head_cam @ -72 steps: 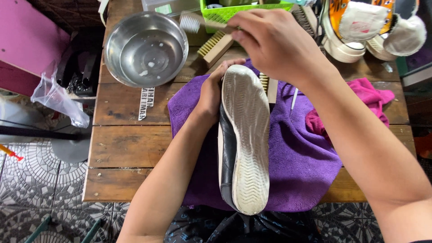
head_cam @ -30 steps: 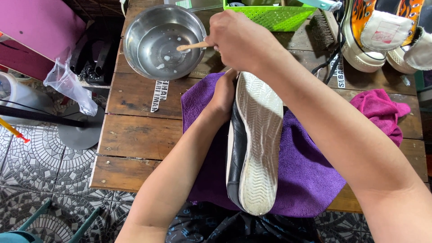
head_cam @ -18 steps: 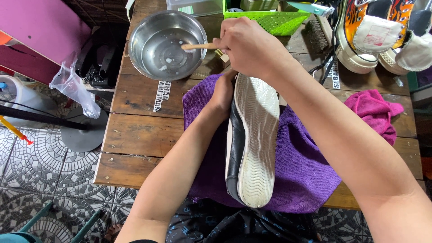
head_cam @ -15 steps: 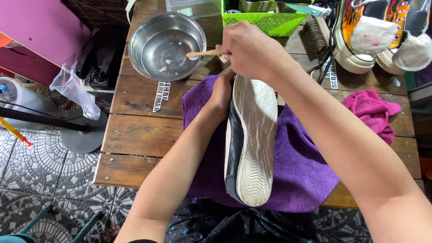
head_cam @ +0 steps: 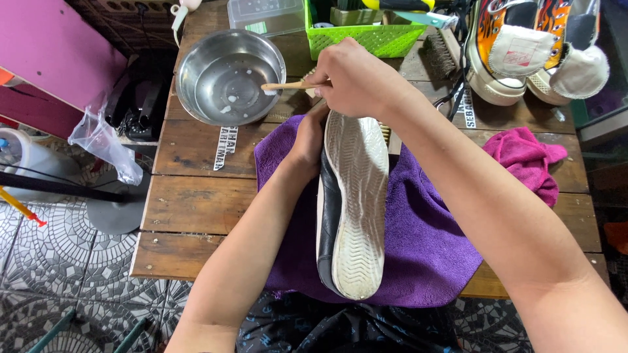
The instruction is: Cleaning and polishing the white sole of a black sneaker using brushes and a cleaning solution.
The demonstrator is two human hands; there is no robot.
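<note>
one steel bowl (head_cam: 229, 77) at the far left of the wooden bench (head_cam: 196, 202), holding a little cloudy, sudsy water. likely light and slick when wet; best taken by the rim. one thin wooden-handled brush (head_cam: 288, 85) reaching over that rim, tip at the water, pinched in the closed right hand (head_cam: 353, 82). looks light and stiff, easy to steer from the handle end, where the fingers already sit.

one shoe (head_cam: 350, 202) at the middle, sole up on a purple towel (head_cam: 432, 242), toe end toward the body, far end under the right hand. dark upper, pale worn rubber sole with a chevron tread. probably moderate in weight, sole firm but bendable, upper softer; wet rubber could slip. steadied from its left side by the left hand (head_cam: 307, 140), curled against the upper near the far end, fingers mostly hidden, so exact grip hard to tell. good hold there, or across the narrow waist.

one green slotted basket (head_cam: 366, 36) behind, one clear lidded box (head_cam: 265, 14) beside it, one bristle scrub brush (head_cam: 439, 55) to its right. farther right, two more sneakers (head_cam: 517, 55) stuffed with pale cloth, and one pink rag (head_cam: 523, 160) lying crumpled, soft and limp, apart from the towel's edge.
</note>
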